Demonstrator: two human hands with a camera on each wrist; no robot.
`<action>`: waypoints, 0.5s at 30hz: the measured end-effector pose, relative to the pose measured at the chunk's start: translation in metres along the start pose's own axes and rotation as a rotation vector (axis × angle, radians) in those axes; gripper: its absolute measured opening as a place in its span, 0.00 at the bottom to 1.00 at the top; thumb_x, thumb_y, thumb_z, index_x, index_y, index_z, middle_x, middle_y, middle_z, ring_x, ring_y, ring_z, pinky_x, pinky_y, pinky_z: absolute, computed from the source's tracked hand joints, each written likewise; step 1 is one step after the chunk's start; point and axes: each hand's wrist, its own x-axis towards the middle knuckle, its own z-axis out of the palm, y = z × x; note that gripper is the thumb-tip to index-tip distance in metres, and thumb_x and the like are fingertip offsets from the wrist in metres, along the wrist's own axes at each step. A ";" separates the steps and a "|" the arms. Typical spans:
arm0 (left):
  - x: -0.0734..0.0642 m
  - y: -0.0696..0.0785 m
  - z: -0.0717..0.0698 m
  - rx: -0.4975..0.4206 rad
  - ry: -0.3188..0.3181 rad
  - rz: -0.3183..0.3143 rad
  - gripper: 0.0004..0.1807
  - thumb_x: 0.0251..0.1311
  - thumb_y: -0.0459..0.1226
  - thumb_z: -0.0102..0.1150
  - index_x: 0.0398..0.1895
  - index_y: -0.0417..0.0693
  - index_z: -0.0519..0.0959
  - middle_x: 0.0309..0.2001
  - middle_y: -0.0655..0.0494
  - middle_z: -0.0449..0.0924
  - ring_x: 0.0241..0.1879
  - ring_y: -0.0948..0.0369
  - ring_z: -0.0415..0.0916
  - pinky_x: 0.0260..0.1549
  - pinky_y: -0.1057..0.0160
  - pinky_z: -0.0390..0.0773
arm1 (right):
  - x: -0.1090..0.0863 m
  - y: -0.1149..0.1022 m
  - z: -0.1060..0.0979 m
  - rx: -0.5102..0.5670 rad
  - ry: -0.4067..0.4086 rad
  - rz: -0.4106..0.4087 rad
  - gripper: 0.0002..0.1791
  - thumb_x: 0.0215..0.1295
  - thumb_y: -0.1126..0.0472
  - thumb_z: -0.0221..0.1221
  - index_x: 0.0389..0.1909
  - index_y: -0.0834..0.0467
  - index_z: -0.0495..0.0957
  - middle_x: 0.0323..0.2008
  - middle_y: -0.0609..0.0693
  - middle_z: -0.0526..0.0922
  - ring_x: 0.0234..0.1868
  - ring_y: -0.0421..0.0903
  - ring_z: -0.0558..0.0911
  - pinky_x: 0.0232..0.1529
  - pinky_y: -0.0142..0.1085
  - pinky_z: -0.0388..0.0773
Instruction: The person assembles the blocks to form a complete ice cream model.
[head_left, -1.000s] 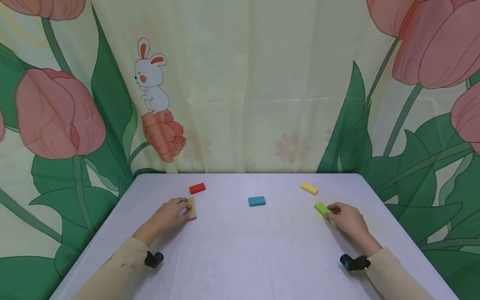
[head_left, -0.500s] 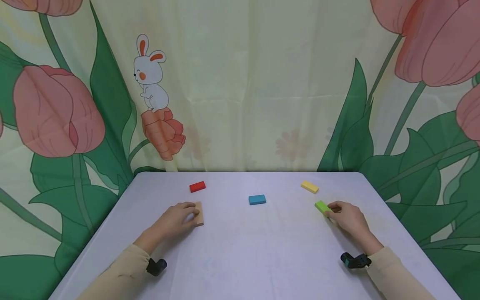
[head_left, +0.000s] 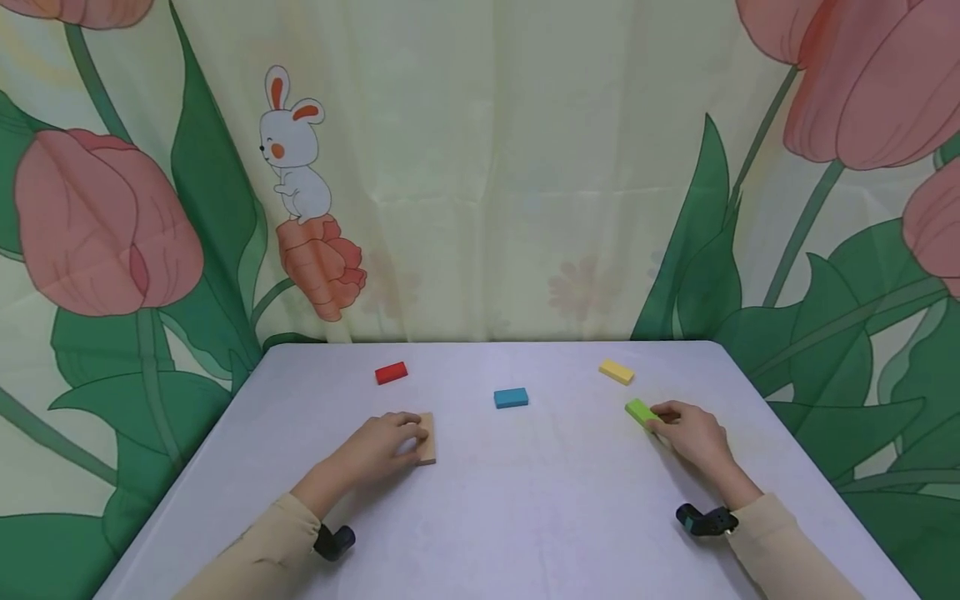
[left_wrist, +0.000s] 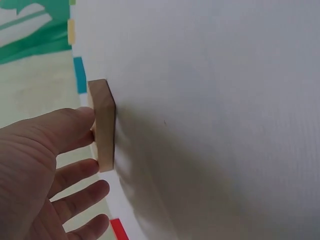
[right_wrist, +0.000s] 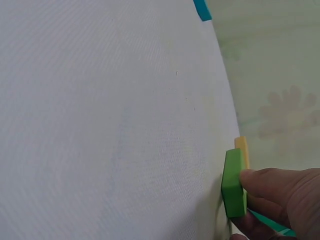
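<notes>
My left hand (head_left: pixel 382 450) holds a plain wooden block (head_left: pixel 428 439) at the left of the middle of the table, thumb and fingertips at its upper edge. In the left wrist view the block (left_wrist: pixel 104 125) shows its long side, and the other fingers spread below the thumb. On the right, my right hand (head_left: pixel 693 433) pinches one end of a green block (head_left: pixel 641 411); the thumb lies along the green block (right_wrist: pixel 233 184) in the right wrist view. A yellow block (head_left: pixel 616 372) lies just beyond it. Further off are a blue block (head_left: pixel 511 398) and a red block (head_left: pixel 391 372).
A white-covered table (head_left: pixel 517 517) carries all the blocks. Its far edge meets a curtain (head_left: pixel 487 208) printed with tulips and a rabbit. Dark cameras sit on the left wrist (head_left: pixel 333 542) and the right wrist (head_left: pixel 705 520).
My left hand has moved right and slightly nearer with the wooden block. The right hand and the green block have stayed in place, as have the red, blue and yellow blocks.
</notes>
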 end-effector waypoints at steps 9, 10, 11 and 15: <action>0.004 0.018 0.003 0.006 -0.012 0.046 0.18 0.64 0.46 0.70 0.56 0.56 0.86 0.63 0.54 0.80 0.63 0.53 0.76 0.61 0.45 0.76 | 0.001 -0.004 0.002 0.037 0.007 -0.021 0.24 0.72 0.57 0.62 0.62 0.68 0.77 0.58 0.69 0.80 0.56 0.65 0.79 0.50 0.55 0.80; 0.005 0.021 0.003 0.005 -0.017 0.049 0.18 0.64 0.46 0.70 0.56 0.56 0.86 0.63 0.54 0.80 0.63 0.53 0.76 0.62 0.45 0.76 | 0.001 -0.006 0.003 0.039 0.006 -0.024 0.24 0.72 0.57 0.62 0.62 0.68 0.77 0.58 0.69 0.80 0.56 0.66 0.79 0.50 0.55 0.80; 0.005 0.023 0.003 0.007 -0.023 0.054 0.18 0.64 0.47 0.70 0.56 0.56 0.86 0.63 0.54 0.80 0.63 0.53 0.76 0.62 0.46 0.76 | 0.000 -0.007 0.003 0.043 0.002 -0.025 0.24 0.72 0.57 0.62 0.62 0.68 0.77 0.58 0.69 0.80 0.56 0.66 0.79 0.51 0.55 0.80; 0.006 0.033 0.003 0.013 -0.032 0.074 0.18 0.64 0.47 0.70 0.56 0.57 0.85 0.63 0.54 0.80 0.63 0.53 0.76 0.61 0.47 0.77 | 0.000 -0.012 0.005 0.046 -0.012 -0.010 0.25 0.72 0.57 0.62 0.63 0.67 0.77 0.61 0.70 0.78 0.59 0.67 0.77 0.54 0.58 0.78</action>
